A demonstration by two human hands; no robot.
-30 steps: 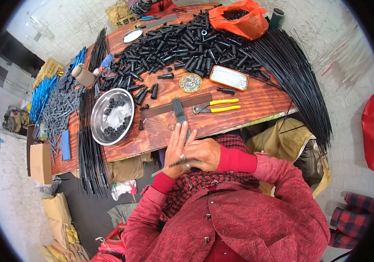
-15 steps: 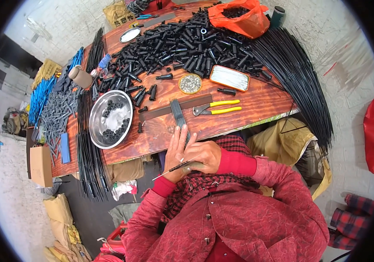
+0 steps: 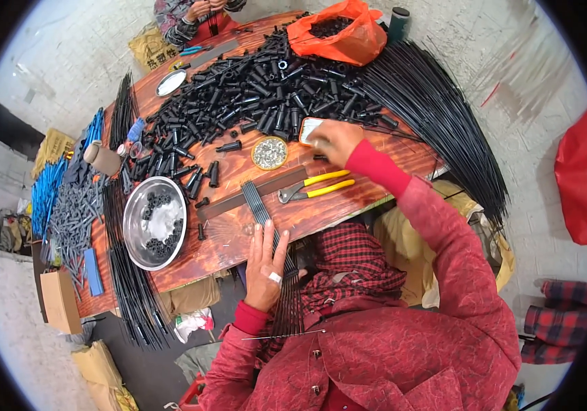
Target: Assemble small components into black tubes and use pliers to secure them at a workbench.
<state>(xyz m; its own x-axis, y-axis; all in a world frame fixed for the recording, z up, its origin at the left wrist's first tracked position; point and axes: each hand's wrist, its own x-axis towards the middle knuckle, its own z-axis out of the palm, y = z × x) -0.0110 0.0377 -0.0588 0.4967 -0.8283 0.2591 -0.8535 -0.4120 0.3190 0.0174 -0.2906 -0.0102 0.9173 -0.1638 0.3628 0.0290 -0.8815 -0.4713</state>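
Note:
My left hand (image 3: 264, 272), with white tape on a finger, lies flat with its fingers stretched over a row of thin dark rods (image 3: 258, 204). The rods' far ends rest across a brown flat bar (image 3: 221, 200) on the table; their near ends reach down over my lap. Across that near part lies a thin, pale-tipped rod (image 3: 283, 335). My right hand (image 3: 338, 142) is over an orange-rimmed tray (image 3: 307, 130) of thin white pieces, covering much of it. Motion smears its fingers, so I cannot tell what they hold.
Yellow-handled pliers (image 3: 317, 186) and a round dish of small metal pieces (image 3: 269, 153) lie between my hands. A steel bowl (image 3: 129, 236) stands left. Black tubular parts (image 3: 259, 92) heap behind, beside an orange bag (image 3: 348, 44). Long black rods (image 3: 437, 103) hang right. A co-worker's hands (image 3: 206, 8) show at the far edge.
My right hand has left my left hand and moved out to the tray. My left hand now lies flat on the rods. A co-worker's hands have come into view as the view shifted.

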